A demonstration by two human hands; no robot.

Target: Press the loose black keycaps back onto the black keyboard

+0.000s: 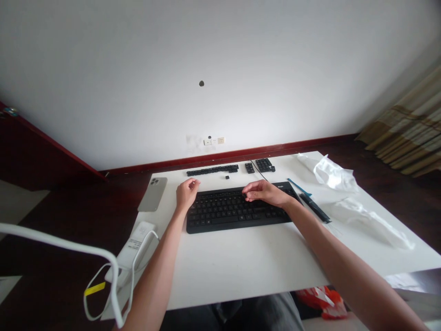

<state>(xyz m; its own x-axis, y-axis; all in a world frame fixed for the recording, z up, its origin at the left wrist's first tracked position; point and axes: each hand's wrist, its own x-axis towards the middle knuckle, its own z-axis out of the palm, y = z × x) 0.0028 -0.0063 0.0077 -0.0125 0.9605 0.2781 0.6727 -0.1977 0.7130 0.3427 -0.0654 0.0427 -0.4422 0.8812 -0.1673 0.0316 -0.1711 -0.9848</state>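
A black keyboard (220, 220) lies on the white table (241, 262). My right hand (263, 192) is over its upper right part, thumb and fingers pinched on a small black keycap (245, 195). At the keyboard's upper left corner is my left hand (188, 193), its fingers curled together; what they hold, if anything, is too small to make out. Behind the keyboard stretches a row of loose black keycaps (212, 170), with a single keycap (227, 177) in front of it. Two more keycap groups (249, 168) (264, 165) sit farther right.
A phone (152, 195) and a white power strip (132, 248) with a cable are at the left. Right of the keyboard lie a blue tool (299, 187), a black brush-like item (314, 208) and crumpled clear plastic bags (332, 174). A white bar (69, 243) crosses the lower left.
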